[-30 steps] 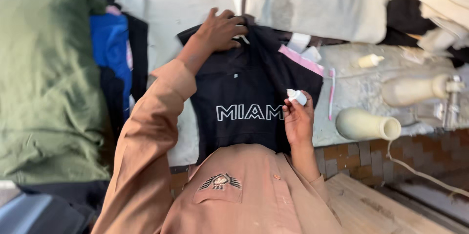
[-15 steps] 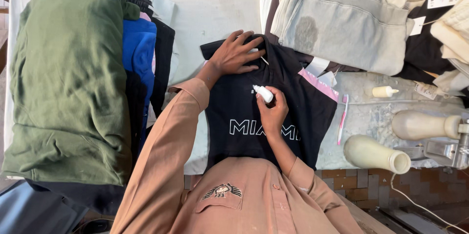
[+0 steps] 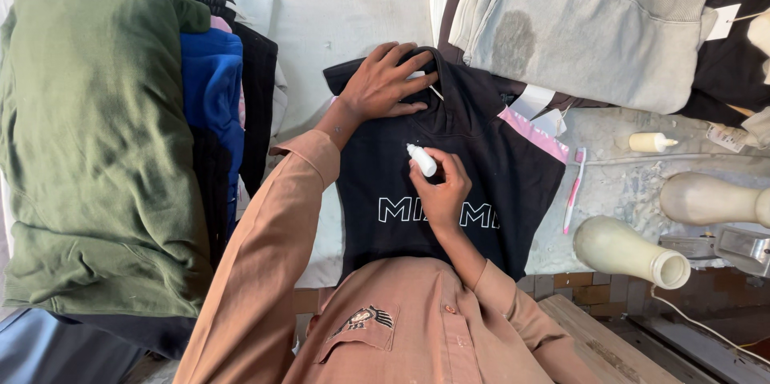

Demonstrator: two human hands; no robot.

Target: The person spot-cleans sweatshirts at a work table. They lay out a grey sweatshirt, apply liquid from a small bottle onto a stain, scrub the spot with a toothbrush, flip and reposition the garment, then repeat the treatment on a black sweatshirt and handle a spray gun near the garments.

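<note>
A black hooded garment (image 3: 481,167) with white lettering and a pink edge lies flat on the table in front of me. My left hand (image 3: 387,83) presses flat on its neck area, fingers spread. My right hand (image 3: 441,187) rests on the chest of the garment and grips a small white dropper bottle (image 3: 422,159), its tip pointing up and left at the fabric.
A tall pile of folded clothes, green (image 3: 88,135), blue (image 3: 212,95) and black, stands at the left. Grey and cream garments (image 3: 585,23) are heaped at the upper right. A pink toothbrush (image 3: 573,192), a small cream bottle (image 3: 651,142) and two cream plastic jugs (image 3: 630,252) lie at the right.
My right hand has brought the white bottle from the garment's right side to its chest, below the collar. My left hand has stayed pressed near the collar. The camera view has shifted and moved closer.
</note>
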